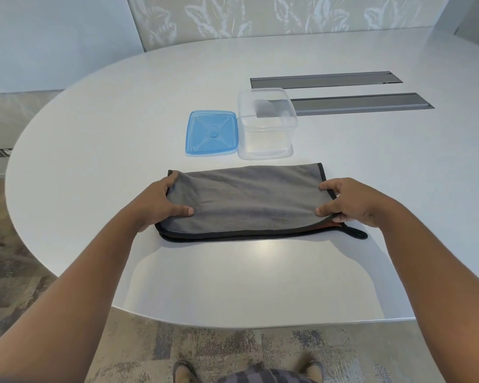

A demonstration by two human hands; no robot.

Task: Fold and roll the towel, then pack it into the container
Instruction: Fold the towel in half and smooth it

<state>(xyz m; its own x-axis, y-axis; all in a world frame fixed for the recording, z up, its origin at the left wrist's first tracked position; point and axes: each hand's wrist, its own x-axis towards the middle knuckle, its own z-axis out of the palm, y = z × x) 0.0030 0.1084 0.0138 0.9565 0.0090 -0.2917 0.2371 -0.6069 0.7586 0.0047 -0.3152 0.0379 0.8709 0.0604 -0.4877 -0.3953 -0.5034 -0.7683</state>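
Both hands grip the towel [246, 200] by its short ends, the left hand [161, 203] at one side and the right hand [351, 201] opposite. It lies folded on the worktop [94, 134]. Rolling and packing remain; the box [266, 125] stands open, lid [212, 132] beside.

one view only, from a camera worn on the person's head, looking forward and steeply down over the near rim of the white bench [94, 134]. wide-angle: the bench edge bows and both forearms run in from the bottom corners. the bench middle lies near, at arm's reach. the floor [233, 346] and the person's feet show along the bottom edge; a patterned wall panel [260, 15] closes the top.
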